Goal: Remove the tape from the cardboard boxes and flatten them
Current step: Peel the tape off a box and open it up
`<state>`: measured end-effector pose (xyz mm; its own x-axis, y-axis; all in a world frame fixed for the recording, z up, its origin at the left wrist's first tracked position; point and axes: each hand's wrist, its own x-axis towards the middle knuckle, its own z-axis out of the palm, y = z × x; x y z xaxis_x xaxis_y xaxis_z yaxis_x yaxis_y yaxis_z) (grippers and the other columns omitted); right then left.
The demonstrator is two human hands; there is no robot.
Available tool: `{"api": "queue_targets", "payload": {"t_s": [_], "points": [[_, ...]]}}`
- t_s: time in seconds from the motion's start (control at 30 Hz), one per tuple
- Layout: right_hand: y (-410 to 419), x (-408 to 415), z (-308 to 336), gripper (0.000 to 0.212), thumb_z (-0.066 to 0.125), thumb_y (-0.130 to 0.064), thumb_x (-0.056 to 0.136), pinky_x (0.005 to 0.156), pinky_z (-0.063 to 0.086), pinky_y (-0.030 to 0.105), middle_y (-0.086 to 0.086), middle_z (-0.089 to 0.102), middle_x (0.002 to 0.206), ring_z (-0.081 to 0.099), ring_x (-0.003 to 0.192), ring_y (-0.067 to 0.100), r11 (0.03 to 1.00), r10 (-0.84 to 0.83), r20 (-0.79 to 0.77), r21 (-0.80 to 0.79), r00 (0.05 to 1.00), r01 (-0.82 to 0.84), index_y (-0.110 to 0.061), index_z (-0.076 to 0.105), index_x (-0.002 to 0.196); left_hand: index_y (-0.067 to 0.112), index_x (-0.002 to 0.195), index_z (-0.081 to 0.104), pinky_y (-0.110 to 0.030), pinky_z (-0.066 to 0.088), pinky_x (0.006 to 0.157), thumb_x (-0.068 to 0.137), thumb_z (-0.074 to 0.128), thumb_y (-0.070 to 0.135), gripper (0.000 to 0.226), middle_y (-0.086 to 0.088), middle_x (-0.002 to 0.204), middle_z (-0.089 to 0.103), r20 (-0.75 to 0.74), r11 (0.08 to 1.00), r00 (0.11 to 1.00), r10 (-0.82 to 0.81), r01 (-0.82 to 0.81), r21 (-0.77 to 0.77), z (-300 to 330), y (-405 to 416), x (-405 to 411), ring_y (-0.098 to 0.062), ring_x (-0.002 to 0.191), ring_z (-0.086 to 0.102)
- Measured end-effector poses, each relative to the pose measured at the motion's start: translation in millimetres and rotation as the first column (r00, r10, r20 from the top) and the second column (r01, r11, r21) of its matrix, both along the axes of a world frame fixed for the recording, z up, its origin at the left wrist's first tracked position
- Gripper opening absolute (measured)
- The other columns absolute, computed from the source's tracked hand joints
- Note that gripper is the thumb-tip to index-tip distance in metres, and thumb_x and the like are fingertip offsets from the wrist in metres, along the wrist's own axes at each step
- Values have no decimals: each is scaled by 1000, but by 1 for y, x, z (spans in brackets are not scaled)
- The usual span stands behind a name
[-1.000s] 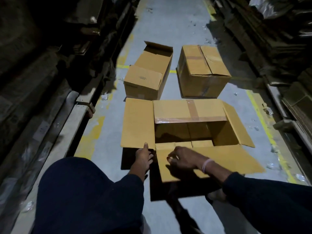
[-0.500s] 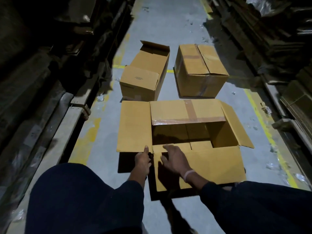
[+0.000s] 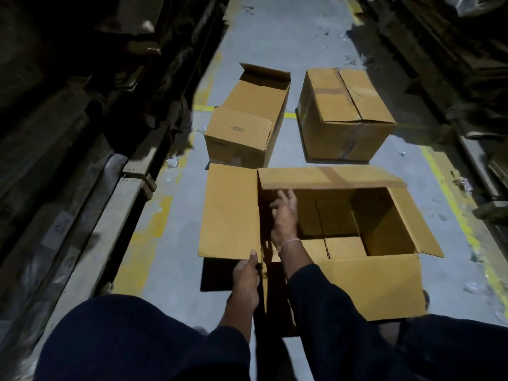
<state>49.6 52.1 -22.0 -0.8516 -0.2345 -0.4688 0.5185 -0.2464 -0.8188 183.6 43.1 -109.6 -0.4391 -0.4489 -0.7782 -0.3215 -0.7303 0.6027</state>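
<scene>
A person's left hand (image 3: 245, 281) grips the open box's (image 3: 368, 287) flap (image 3: 229, 210) while the right hand (image 3: 284, 215), fingers spread and empty, reaches inside.

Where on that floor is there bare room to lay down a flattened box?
Bare grey floor runs beyond the two far boxes. A narrower strip lies between the near open box and the left racking. Crowded: the gap between the open-ended box and the closed taped box is slim, and tape scraps litter the right edge.
</scene>
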Motion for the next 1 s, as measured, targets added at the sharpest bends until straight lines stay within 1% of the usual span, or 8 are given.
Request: {"api": "queue_targets", "payload": {"t_s": [0.07, 0.17, 0.23, 0.33, 0.43, 0.63, 0.8, 1.0], "points": [[-12, -10, 9, 76, 49, -2, 100, 99, 46, 28, -4, 37, 162, 46, 140, 21, 983, 174, -168, 95, 970, -160, -33, 21, 164, 13, 82, 64, -35, 54, 82, 100, 67, 39, 32, -6, 82, 67, -7, 999, 999, -37, 37, -13, -6, 1, 2, -25, 83, 63], [-37, -26, 2, 77, 54, -20, 104, 127, 16, 54, 1, 0, 174, 1, 159, 29, 784, 511, -200, 508, 836, -358, -37, 8, 165, 6, 102, 71, -51, 53, 105, 100, 69, 31, 25, -17, 105, 76, -38, 999, 998, -44, 44, -1, -11, 5, 8, -33, 107, 69], [-51, -38, -12, 85, 57, -34, 103, 128, 1, 55, 2, -5, 174, -16, 157, 33, 530, 711, -208, 786, 671, -319, -32, 0, 166, 4, 114, 69, -56, 52, 105, 98, 73, 30, 31, -21, 115, 74, -51, 999, 998, -42, 43, 22, -10, 7, 11, -36, 112, 69], [-67, -68, -31, 96, 51, -59, 99, 125, -7, 63, 6, -16, 172, -26, 152, 42, 161, 892, -114, 984, 437, -72, -27, -11, 165, 9, 95, 71, -54, 53, 100, 99, 71, 27, 19, -17, 99, 77, -63, 998, 996, -57, 58, 6, -12, 9, 10, -37, 102, 70], [-80, -100, -40, 102, 40, -77, 94, 123, -10, 65, 4, -30, 168, -31, 150, 44, -5, 917, 19, 999, 399, -34, -23, -12, 164, 10, 92, 74, -56, 53, 100, 100, 69, 28, 21, -17, 97, 77, -65, 997, 996, -64, 62, -38, -21, 8, 8, -39, 103, 72], [-86, -121, -64, 121, 52, -86, 82, 123, -8, 65, -5, -25, 170, -18, 156, 40, -107, 911, 186, 969, 368, -224, -24, -12, 165, 19, 95, 78, -56, 53, 101, 100, 70, 33, 16, -12, 101, 79, -53, 995, 996, -77, 74, -65, -32, 6, 5, -36, 106, 72], [-86, -119, -51, 125, 64, -78, 81, 125, -2, 64, -2, -18, 172, -14, 157, 38, -112, 920, 197, 961, 338, -254, -22, -9, 165, 8, 87, 70, -42, 55, 84, 98, 73, 24, 19, -9, 92, 77, -55, 999, 998, -22, 20, -38, -26, 2, 5, -25, 88, 70], [-30, -34, -65, 117, 67, -66, 88, 126, 8, 60, 4, -22, 171, -14, 157, 37, 127, 925, 51, 893, 378, -432, -23, -11, 165, 2, 107, 61, -36, 46, 70, 93, 77, 34, 38, -18, 104, 69, 69, 993, 997, 19, -11, -120, -1, -1, -3, -26, 83, 61]]}}
